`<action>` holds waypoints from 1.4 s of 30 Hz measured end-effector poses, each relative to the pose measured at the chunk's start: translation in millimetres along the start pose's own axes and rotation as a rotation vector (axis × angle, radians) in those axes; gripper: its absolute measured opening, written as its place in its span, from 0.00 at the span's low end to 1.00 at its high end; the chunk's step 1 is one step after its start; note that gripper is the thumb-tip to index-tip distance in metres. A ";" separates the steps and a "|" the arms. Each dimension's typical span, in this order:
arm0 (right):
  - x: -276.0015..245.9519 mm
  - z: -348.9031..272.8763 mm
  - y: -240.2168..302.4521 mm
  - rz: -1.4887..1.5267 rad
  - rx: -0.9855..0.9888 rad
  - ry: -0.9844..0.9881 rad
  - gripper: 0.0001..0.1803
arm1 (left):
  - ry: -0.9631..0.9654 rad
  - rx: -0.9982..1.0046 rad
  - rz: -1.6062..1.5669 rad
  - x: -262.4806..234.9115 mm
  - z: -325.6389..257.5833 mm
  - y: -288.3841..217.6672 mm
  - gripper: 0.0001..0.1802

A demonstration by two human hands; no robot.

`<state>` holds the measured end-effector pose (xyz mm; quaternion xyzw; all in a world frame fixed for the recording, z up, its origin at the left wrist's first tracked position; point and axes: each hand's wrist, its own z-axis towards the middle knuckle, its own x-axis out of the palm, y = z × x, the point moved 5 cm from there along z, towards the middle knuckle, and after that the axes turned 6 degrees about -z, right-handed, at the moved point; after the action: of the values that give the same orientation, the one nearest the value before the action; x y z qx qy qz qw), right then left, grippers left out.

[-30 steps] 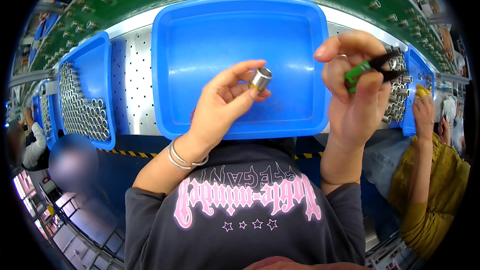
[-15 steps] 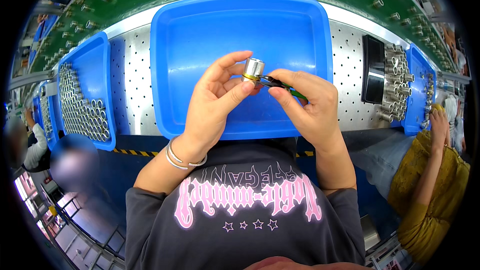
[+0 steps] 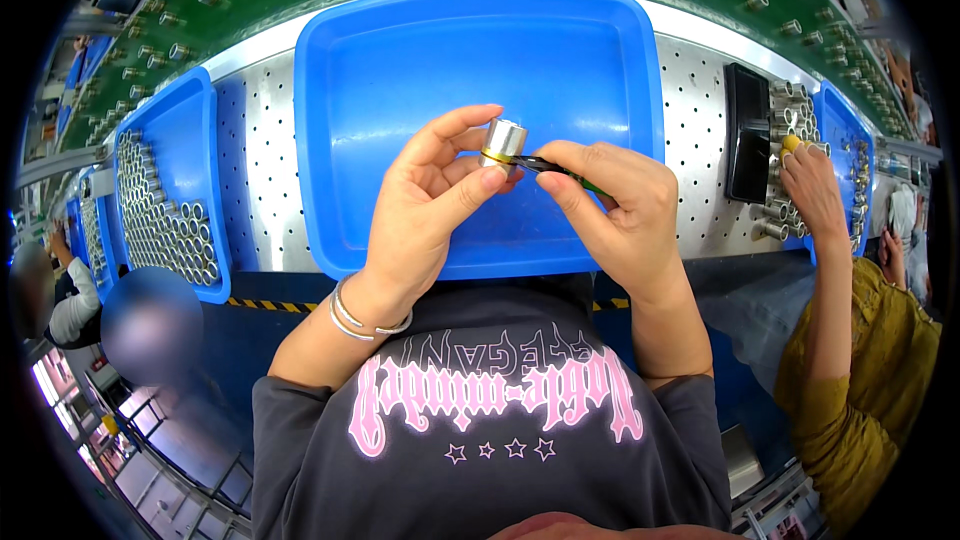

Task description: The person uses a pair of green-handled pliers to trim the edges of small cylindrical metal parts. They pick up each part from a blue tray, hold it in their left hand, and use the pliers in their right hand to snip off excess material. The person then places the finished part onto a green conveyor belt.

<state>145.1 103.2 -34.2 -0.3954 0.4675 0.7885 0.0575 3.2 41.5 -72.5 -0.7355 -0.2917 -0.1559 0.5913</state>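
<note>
Two hands meet over the middle of a blue tray [image 3: 400,60] on the perforated metal worktop [image 3: 265,160]. Left hand [image 3: 425,205] pinches a small metal cylinder [image 3: 503,142] with a yellow band between thumb and fingers, above the tray's near half. Right hand [image 3: 615,215] is clamped on a dark tool [image 3: 545,165] with a green handle, its tip touching the cylinder's lower edge. At the worktop's left end, another blue tray [image 3: 175,120] holds rows of metal cylinders. At the right edge, a co-worker's hand [image 3: 810,180] reaches among cylinders [image 3: 785,125] beside a black block [image 3: 745,130].
</note>
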 end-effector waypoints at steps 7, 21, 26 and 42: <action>1.7 0.2 -0.3 0.020 0.005 -0.012 0.07 | 0.009 -0.010 -0.002 -0.8 0.2 -1.1 0.24; 7.3 -0.6 -5.7 0.147 0.061 -0.008 0.07 | -0.002 -0.001 -0.016 -1.5 1.3 -0.6 0.24; 12.0 -1.3 -6.4 0.188 0.083 0.015 0.08 | -0.015 -0.012 -0.013 -4.2 0.5 -1.2 0.23; 6.9 -0.7 -12.2 0.225 -0.039 -0.107 0.07 | -0.074 -0.028 0.092 -0.2 7.7 14.6 0.26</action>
<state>146.5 107.5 -47.4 -0.2987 0.4898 0.8190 -0.0141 11.1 47.0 -86.0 -0.7616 -0.2771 -0.1054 0.5763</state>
